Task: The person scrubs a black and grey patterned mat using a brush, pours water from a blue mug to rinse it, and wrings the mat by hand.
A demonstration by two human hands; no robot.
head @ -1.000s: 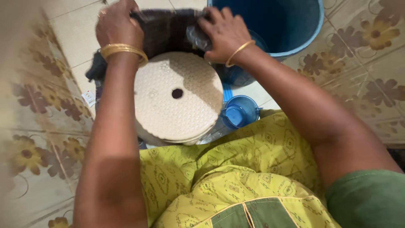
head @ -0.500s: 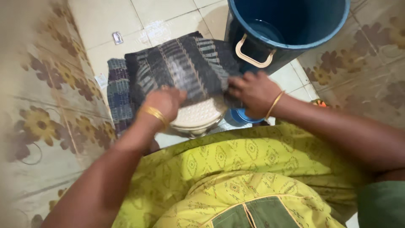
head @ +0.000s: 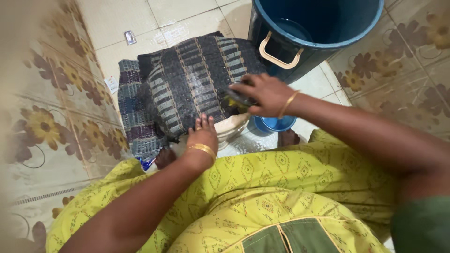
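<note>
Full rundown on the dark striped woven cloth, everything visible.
The dark striped woven cloth looks coarse and thick, dark grey to black with paler grey-blue bars in rows, and seems wet. It lies draped over a cream round plastic stool, hiding most of its top, with a fold spread on the tiled floor at left. The left hand presses its near edge; the right hand rests on its right side, holding a small dark item against it. The blue plastic bucket stands just behind it.

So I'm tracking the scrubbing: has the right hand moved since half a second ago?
Yes. The right hand has shifted up the dark cloth, closer to the blue bucket.
</note>
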